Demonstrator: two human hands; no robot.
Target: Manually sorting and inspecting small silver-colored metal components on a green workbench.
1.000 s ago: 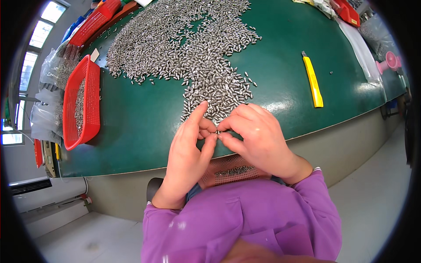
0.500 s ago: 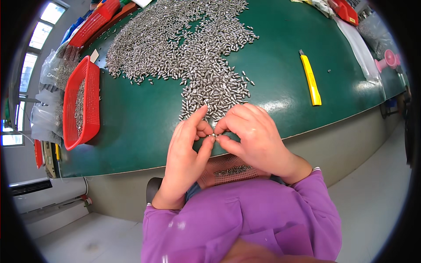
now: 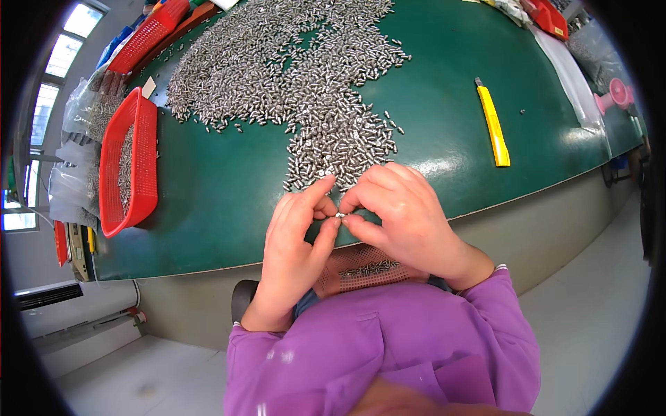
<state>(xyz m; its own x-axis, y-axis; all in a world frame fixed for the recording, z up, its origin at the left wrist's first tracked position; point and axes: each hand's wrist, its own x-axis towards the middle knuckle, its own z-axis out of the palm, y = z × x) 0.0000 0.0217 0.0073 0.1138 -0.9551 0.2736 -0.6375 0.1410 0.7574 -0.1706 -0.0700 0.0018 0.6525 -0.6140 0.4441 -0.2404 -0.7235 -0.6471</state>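
On the green counter (image 3: 222,184), near the middle of its near edge, a small metal piece (image 3: 340,215) sits between the fingertips of both hands; they cover so much of it that its form (one part or two fitted together) cannot be made out. The left hand (image 3: 286,225) has its grip closed on it from the left, thumb below, while the right hand (image 3: 402,208) pinches it from the right, its remaining fingers curled and partly hidden.

Just beyond the fingertips begins a heap of silvery pieces (image 3: 333,142), far too many to count, spreading toward the far edge, where the view cuts it off. One mesh basket (image 3: 331,272) shows below the near edge, half hidden by the wrists and purple top (image 3: 319,347), with more pieces inside. Two red baskets are at the left side: one long basket (image 3: 145,166) by the left edge holding similar pieces, another basket (image 3: 149,38) cropped near the far left corner. One yellow cutter (image 3: 493,128) lies alone toward the right edge, near one tiny speck (image 3: 522,111) too small to identify.
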